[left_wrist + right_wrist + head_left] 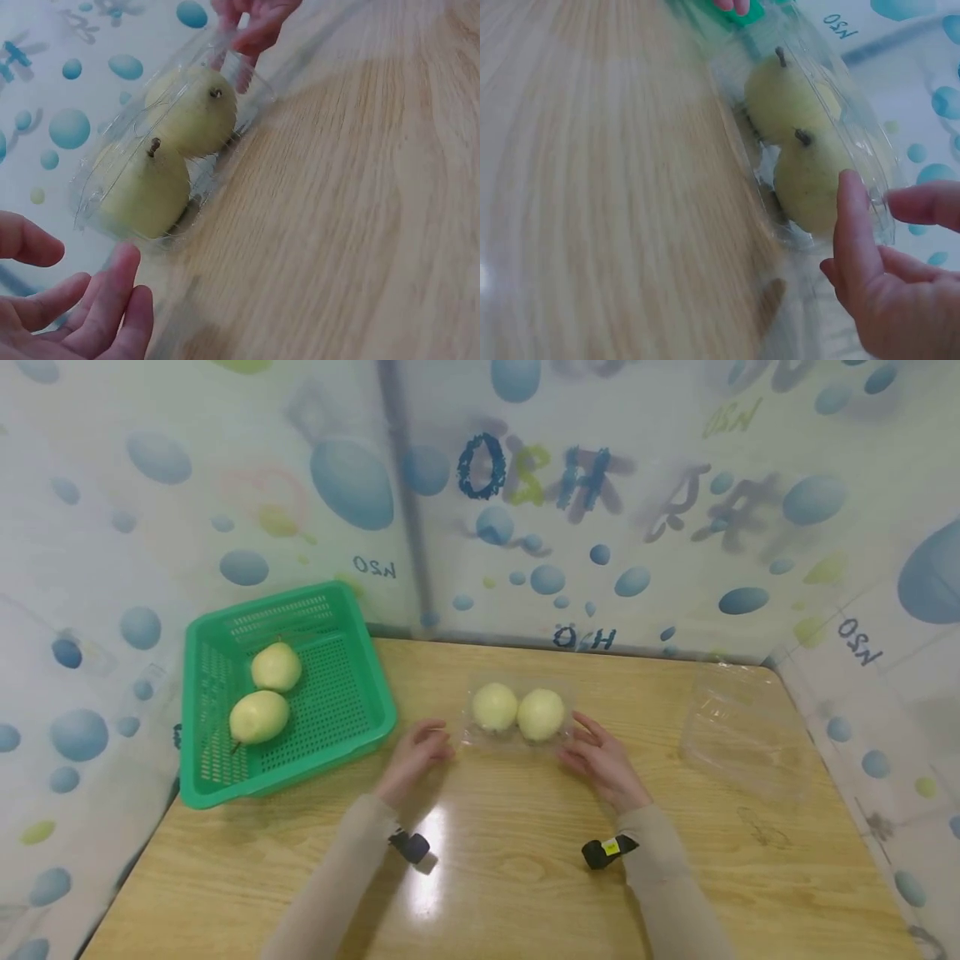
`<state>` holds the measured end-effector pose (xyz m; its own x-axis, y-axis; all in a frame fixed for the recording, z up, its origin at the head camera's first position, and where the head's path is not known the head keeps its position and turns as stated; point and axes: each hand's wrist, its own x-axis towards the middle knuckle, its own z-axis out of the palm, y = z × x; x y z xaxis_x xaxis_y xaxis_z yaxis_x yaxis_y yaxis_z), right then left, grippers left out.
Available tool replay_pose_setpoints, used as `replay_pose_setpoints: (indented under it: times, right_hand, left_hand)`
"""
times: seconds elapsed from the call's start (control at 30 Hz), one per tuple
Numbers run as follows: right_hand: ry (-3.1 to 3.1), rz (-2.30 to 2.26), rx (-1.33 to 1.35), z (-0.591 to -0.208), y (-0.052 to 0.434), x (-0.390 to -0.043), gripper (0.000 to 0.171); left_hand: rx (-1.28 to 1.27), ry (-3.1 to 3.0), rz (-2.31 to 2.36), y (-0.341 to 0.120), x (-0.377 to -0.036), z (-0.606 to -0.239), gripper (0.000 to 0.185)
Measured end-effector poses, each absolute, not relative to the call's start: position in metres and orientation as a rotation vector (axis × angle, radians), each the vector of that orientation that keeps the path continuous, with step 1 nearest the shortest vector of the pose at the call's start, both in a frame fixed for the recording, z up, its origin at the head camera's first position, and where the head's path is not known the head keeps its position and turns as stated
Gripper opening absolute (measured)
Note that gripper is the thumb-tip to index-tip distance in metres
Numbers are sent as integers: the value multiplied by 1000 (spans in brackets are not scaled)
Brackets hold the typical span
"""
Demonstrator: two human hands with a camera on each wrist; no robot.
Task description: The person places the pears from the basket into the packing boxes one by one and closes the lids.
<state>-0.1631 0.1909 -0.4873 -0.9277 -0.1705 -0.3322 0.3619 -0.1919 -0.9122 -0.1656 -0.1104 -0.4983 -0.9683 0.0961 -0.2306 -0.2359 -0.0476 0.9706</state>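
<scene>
A clear plastic clamshell box (517, 745) sits mid-table with two yellow-green pears inside, a left pear (495, 707) and a right pear (542, 715). Its lid lies over the pears, stems facing me in both wrist views. My left hand (417, 758) is just left of the box, fingers loosely bent and apart from it, nothing held. At the box's right end is my right hand (603, 767). In the right wrist view its thumb (926, 204) and index finger (855, 225) are spread at the box's corner; the fingers seem to touch the plastic without curling round it.
A green plastic basket (382, 727) stands at the left, with two more pears, an upper pear (277, 667) and a lower pear (259, 717). Another clear plastic box (742, 727) lies at the right. A patterned curtain (637, 527) bounds the wooden table (510, 893) at the back.
</scene>
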Motion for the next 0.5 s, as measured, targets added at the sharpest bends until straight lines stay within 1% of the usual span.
replay_pose_setpoints:
  times: [0.27, 0.5]
  right_hand:
    - [1697, -2225, 227, -489, 164, -184, 67]
    - [1671, -2277, 263, -491, 141, -204, 65]
  left_hand:
    - [-192, 2046, 2080, -125, -154, -501, 36]
    - [-161, 2083, 2021, -135, -145, -503, 37]
